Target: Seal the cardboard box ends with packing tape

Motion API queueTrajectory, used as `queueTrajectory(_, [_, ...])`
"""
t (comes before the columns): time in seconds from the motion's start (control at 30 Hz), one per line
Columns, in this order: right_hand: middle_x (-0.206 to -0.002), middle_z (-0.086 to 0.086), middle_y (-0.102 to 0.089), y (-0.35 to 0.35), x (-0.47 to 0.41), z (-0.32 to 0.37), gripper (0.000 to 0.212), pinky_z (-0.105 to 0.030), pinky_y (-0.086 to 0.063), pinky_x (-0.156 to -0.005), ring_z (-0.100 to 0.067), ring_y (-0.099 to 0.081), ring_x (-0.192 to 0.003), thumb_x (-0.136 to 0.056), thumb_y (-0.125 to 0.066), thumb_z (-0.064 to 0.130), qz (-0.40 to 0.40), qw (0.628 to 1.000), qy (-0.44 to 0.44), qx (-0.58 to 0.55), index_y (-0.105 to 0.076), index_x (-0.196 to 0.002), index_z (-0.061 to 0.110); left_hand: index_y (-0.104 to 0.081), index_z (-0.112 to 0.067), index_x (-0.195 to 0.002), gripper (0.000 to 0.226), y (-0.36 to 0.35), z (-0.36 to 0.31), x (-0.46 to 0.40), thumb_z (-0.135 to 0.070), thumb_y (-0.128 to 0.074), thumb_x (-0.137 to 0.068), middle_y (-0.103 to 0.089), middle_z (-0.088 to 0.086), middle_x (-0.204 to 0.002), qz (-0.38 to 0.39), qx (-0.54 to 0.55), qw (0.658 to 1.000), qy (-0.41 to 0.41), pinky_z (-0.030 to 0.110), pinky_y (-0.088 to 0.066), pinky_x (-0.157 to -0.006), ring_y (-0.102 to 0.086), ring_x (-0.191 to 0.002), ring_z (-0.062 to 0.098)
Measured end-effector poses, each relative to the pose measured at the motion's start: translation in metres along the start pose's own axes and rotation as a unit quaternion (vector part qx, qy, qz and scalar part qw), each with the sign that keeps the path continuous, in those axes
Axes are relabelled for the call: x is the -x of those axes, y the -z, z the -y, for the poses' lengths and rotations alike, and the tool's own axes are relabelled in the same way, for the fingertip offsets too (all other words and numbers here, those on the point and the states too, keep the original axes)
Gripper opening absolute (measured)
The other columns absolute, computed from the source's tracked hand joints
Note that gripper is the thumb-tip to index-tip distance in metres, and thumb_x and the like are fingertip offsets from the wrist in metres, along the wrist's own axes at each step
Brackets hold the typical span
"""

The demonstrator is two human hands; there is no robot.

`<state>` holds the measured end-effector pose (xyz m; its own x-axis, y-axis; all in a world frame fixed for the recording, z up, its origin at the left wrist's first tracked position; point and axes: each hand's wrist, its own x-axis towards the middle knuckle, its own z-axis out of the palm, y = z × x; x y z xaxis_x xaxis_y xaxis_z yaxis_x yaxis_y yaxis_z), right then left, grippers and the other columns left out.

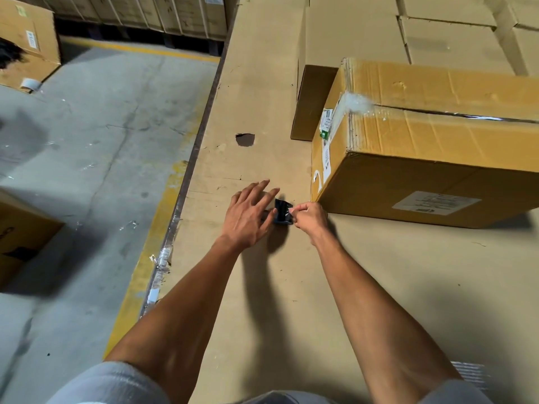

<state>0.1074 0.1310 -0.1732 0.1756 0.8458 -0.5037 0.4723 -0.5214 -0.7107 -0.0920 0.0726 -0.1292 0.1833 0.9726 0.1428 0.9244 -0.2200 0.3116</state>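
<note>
A tape roll with a dark dispenser (pixel 282 212) rests on the cardboard-covered surface (pixel 350 287), just left of the near corner of a large yellow-brown cardboard box (pixel 437 135). My left hand (pixel 249 215) lies over the roll, fingers spread, holding it down. My right hand (pixel 309 214) pinches the clear tape end at the dispenser's right side. The box's top seam carries clear tape, crumpled at its left end (pixel 357 103). White labels sit on the box's end face and front face.
Stacked plain cartons (pixel 364 33) stand behind the box. A hole (pixel 245 139) marks the cardboard surface. The surface edge runs diagonally at left, with concrete floor (pixel 87 141) and yellow line below. More boxes sit at far left, one with a tape roll (pixel 30 84).
</note>
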Motion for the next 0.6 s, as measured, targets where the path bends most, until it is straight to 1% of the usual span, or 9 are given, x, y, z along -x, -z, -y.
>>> queueTrajectory(0.07, [-0.083, -0.004, -0.082, -0.001, -0.004, -0.001, 0.014, -0.050, -0.066, -0.085, -0.033, -0.079, -0.091, -0.068, -0.075, 0.039, -0.001, 1.000, -0.005, -0.008, -0.075, -0.063, 0.053, -0.050, -0.032, -0.160, 0.056, -0.002, -0.001, 0.000, -0.056, -0.041, -0.111, -0.038, 0.001, -0.173, -0.001, 0.008, 1.000, 0.005, 0.050, -0.039, -0.122, -0.036, -0.159, 0.028])
queueTrajectory(0.13, [-0.080, -0.001, -0.081, 0.000, 0.001, 0.004, 0.016, -0.049, -0.066, -0.085, -0.029, -0.079, -0.089, -0.065, -0.074, 0.034, -0.006, 1.000, -0.021, -0.019, -0.077, -0.065, 0.049, -0.057, -0.028, -0.155, 0.055, -0.004, -0.002, 0.000, -0.057, -0.042, -0.111, -0.043, 0.005, -0.170, -0.013, 0.018, 1.000, 0.009, 0.049, -0.038, -0.124, -0.039, -0.157, 0.031])
queueTrajectory(0.23, [-0.078, 0.001, -0.081, 0.001, 0.007, 0.008, 0.021, -0.047, -0.067, -0.083, -0.026, -0.080, -0.087, -0.071, -0.080, 0.026, -0.018, 0.999, -0.036, -0.032, -0.077, -0.063, 0.045, -0.064, -0.023, -0.148, 0.048, -0.007, -0.002, -0.001, -0.049, -0.049, -0.111, -0.050, 0.011, -0.165, -0.037, 0.047, 0.998, 0.003, 0.047, -0.039, -0.125, -0.044, -0.152, 0.035])
queueTrajectory(0.27, [-0.079, 0.000, -0.081, 0.000, 0.007, 0.008, 0.018, -0.047, -0.067, -0.082, -0.026, -0.080, -0.088, -0.071, -0.081, 0.027, -0.022, 0.998, -0.040, -0.033, -0.078, -0.064, 0.043, -0.064, -0.021, -0.148, 0.047, -0.007, -0.002, -0.001, -0.047, -0.050, -0.110, -0.050, 0.012, -0.164, -0.040, 0.061, 0.997, 0.005, 0.048, -0.039, -0.125, -0.044, -0.152, 0.036])
queueTrajectory(0.3, [-0.081, -0.001, -0.081, -0.002, 0.003, 0.006, 0.011, -0.047, -0.067, -0.082, -0.028, -0.080, -0.089, -0.070, -0.082, 0.028, -0.027, 0.998, -0.044, -0.033, -0.078, -0.064, 0.036, -0.064, -0.020, -0.148, 0.047, -0.007, -0.002, -0.001, -0.045, -0.050, -0.111, -0.050, 0.012, -0.163, -0.041, 0.076, 0.996, 0.010, 0.048, -0.039, -0.126, -0.042, -0.152, 0.037])
queueTrajectory(0.33, [-0.082, -0.001, -0.081, -0.004, -0.002, 0.002, 0.009, -0.047, -0.067, -0.082, -0.028, -0.080, -0.089, -0.069, -0.084, 0.029, -0.030, 0.998, -0.046, -0.033, -0.077, -0.062, 0.030, -0.063, -0.019, -0.148, 0.047, -0.007, -0.002, 0.000, -0.044, -0.049, -0.111, -0.050, 0.012, -0.163, -0.039, 0.091, 0.995, 0.015, 0.049, -0.038, -0.126, -0.041, -0.153, 0.038])
queueTrajectory(0.37, [-0.083, -0.002, -0.082, -0.006, -0.007, 0.000, 0.012, -0.047, -0.067, -0.082, -0.028, -0.080, -0.090, -0.069, -0.085, 0.029, -0.032, 0.998, -0.050, -0.030, -0.075, -0.061, 0.027, -0.062, -0.018, -0.148, 0.046, -0.006, -0.003, 0.000, -0.043, -0.049, -0.111, -0.049, 0.012, -0.163, -0.039, 0.107, 0.993, 0.019, 0.049, -0.038, -0.126, -0.039, -0.154, 0.038])
queueTrajectory(0.5, [-0.085, -0.002, -0.082, -0.007, -0.012, -0.003, 0.014, -0.047, -0.067, -0.082, -0.028, -0.080, -0.091, -0.070, -0.086, 0.027, -0.038, 0.996, -0.070, -0.038, -0.074, -0.063, 0.026, -0.060, -0.018, -0.146, 0.038, -0.002, 0.001, 0.004, -0.033, -0.052, -0.112, -0.047, 0.009, -0.162, -0.036, 0.196, 0.979, 0.044, 0.047, -0.037, -0.125, -0.041, -0.150, 0.035])
queueTrajectory(0.6, [-0.083, -0.002, -0.080, -0.003, 0.000, 0.004, 0.011, -0.049, -0.067, -0.083, -0.028, -0.080, -0.089, -0.071, -0.084, 0.022, -0.030, 0.994, -0.077, -0.071, -0.076, -0.063, 0.025, -0.057, -0.017, -0.148, 0.040, 0.000, 0.006, 0.005, -0.034, -0.048, -0.112, -0.046, 0.007, -0.162, -0.023, 0.230, 0.971, 0.056, 0.052, -0.038, -0.125, -0.042, -0.151, 0.032])
